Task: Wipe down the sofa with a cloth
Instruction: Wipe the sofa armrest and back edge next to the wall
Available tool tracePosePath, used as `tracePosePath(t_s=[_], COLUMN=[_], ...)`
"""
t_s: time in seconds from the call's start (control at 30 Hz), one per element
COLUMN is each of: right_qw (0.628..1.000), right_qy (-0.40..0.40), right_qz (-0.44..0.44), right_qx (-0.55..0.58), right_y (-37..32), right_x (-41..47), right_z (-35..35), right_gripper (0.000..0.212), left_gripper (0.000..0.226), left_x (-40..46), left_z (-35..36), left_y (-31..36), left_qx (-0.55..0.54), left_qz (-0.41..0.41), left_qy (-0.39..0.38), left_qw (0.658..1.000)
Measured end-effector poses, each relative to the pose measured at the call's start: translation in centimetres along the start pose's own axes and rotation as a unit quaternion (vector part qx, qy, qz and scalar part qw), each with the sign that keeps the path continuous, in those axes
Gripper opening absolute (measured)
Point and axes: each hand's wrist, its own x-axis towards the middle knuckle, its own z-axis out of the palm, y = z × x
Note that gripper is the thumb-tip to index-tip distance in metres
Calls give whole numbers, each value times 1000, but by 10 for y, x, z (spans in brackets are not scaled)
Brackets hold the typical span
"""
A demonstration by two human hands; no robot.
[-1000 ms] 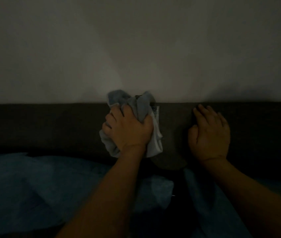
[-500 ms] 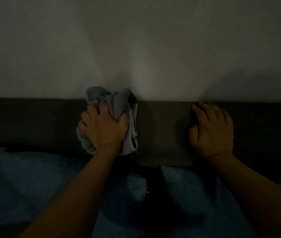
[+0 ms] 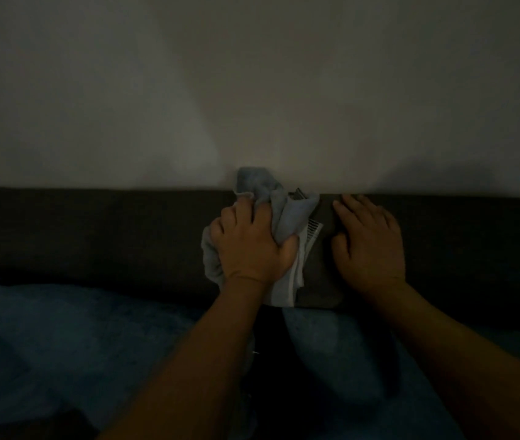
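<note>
Left hand (image 3: 254, 246) grips bunched grey cloth (image 3: 279, 214) against dark sofa back (image 3: 93, 230). Right hand (image 3: 368, 246), at its 3 o'clock, rests flat, fingers extended, holding nothing.

Both forearms are bare up to the frame's near edge, with no sleeve in view; the left hand (image 3: 254, 249) and right hand (image 3: 369, 246) seem ungloved, though the light is dim.
</note>
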Motion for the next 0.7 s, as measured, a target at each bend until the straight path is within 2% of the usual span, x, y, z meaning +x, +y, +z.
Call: tracePosePath(t_s=[0.1,0.23,0.37,0.53,0.7], right_qw=[999,993,994,995,996], right_qy=[-18,-11,28,40,50], right_qz=[-17,45,52,35,15], right_qx=[-25,-107,-91,-87,-79], right_y=[47,119,128,138,140], right_x=[-11,-31,-34,-36,-38], right_z=[-28,-51,-37,-33,-28], right_gripper=[56,59,59,59,59], left_gripper=[57,56,57,57,57], left_x=[2,-2,-1,-3,-2], left_z=[0,3,5,0,-3], left_y=[-1,-1,-1,7,49], left_qx=[-6,-6,1,32,53], left_qz=[-8,-16,-21,-44,-167], left_qy=[9,10,8,17,25], left_qw=[1000,1000,1000,998,984])
